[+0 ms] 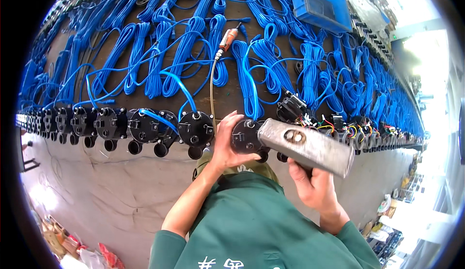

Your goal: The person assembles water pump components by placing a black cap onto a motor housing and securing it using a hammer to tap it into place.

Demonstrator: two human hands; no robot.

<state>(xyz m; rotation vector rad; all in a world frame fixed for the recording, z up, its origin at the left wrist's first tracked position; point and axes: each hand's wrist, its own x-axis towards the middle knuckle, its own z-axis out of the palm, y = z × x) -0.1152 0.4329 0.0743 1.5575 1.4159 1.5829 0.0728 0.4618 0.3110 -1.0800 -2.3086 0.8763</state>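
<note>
In the head view, your left hand point(225, 145) clasps the black housing point(246, 137) at the edge of the bench point(225, 98); your right hand point(317, 189) grips the grey block point(312, 148) beside it. Best brace the housing, fingers clear of the block.

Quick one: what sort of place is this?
Probably a factory assembly line: a long row of black round housings along the bench, many bundled blue cables behind them, and an orange tool lying among those.
</note>
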